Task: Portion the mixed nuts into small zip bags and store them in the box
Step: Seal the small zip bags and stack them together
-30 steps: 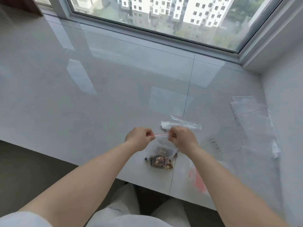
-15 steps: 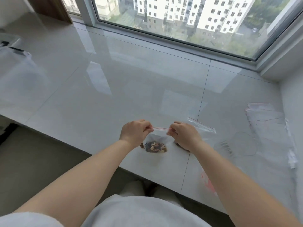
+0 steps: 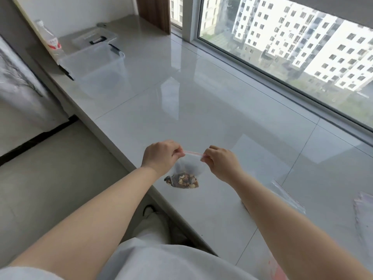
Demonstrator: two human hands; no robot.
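A small clear zip bag (image 3: pixel 189 168) with a red zip strip hangs above the front edge of the white tiled ledge (image 3: pixel 201 102). Mixed nuts (image 3: pixel 183 181) fill its bottom. My left hand (image 3: pixel 161 156) pinches the left end of the zip strip. My right hand (image 3: pixel 220 161) pinches the right end. The strip is stretched straight between them. An open clear plastic box (image 3: pixel 94 65) with black latches stands far off at the upper left of the ledge.
The box's clear lid (image 3: pixel 93 38) lies behind the box, and a plastic bottle (image 3: pixel 50 40) stands at its left. Empty zip bags (image 3: pixel 363 211) lie at the right edge. A large window (image 3: pixel 292 47) runs along the back. The floor (image 3: pixel 50 178) drops off left of the ledge.
My view has swung to the left, so the box, lid and bottle have come into sight. Both hands still hold the bag by its zip strip, now carried further left along the ledge.
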